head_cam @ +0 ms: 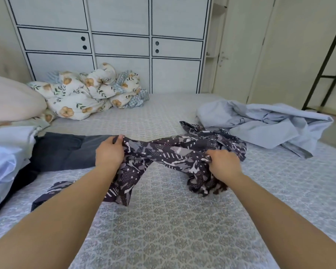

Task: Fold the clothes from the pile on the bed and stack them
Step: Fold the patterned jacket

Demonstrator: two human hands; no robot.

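No writing is readable. At frame centre, your left hand (109, 152) and right hand (223, 164) each pinch the dark patterned shirt (175, 152) on the grey patterned bed (163, 220). White cabinets (113, 41) stand behind, upper left.

Floral duvet (85, 94) bunched beside a pale pillow (12, 100) — behind them a panelled wardrobe (113, 35); cream door (239, 55) right

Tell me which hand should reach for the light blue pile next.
Probably right. The right hand grips the patterned shirt just in front of the light blue pile; the left hand is across the bed, near the dark trousers.
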